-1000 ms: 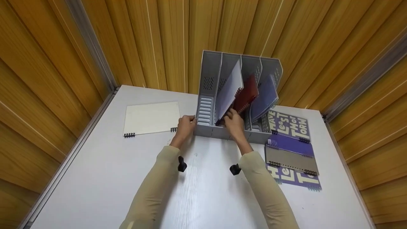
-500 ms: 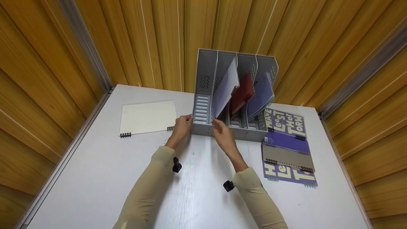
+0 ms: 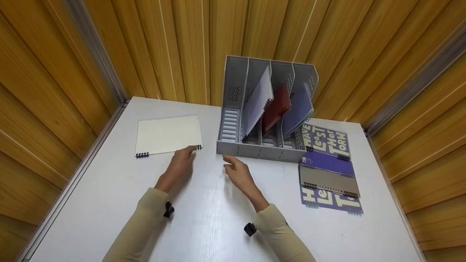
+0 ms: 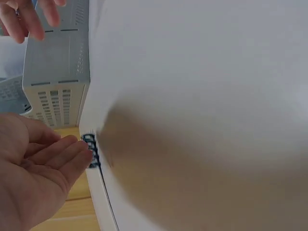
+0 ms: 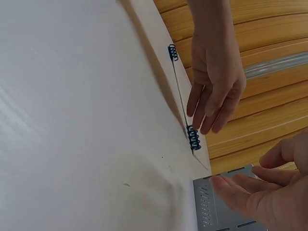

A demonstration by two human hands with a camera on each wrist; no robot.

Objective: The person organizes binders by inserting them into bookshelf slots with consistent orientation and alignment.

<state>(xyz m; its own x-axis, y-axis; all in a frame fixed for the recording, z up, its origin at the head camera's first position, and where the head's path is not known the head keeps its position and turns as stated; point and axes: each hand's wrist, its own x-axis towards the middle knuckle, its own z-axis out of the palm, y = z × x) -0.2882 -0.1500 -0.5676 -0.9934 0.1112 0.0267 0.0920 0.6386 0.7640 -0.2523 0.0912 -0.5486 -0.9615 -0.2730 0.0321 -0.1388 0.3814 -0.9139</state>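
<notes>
A cream spiral notebook (image 3: 167, 134) lies flat at the left of the table, its black coils toward the person. Over its near right corner is my left hand (image 3: 182, 160), fingers loosely bent. In the left wrist view its fingertips are by the coil (image 4: 90, 150); whether they touch it I cannot tell. My right hand (image 3: 240, 174) hovers before the grey file rack (image 3: 260, 151), its fingers relaxed and holding nothing. Inside the rack lean a whitish notebook (image 3: 257, 104), a red notebook (image 3: 276, 111) and a blue notebook (image 3: 298, 111). The leftmost compartment holds no notebook.
Right of the rack, overlapping notebooks lie on the white table (image 3: 211, 225): a patterned one with lettering (image 3: 327, 140), a purple one (image 3: 329, 162), a grey-brown one (image 3: 329, 180) and another lettered one (image 3: 331, 200). Wood-look walls (image 3: 189, 51) enclose the back and sides.
Both hands have left the rack. The left hand has moved left to the cream notebook's corner; the right hand has come out from among the notebooks and moved left, toward the person.
</notes>
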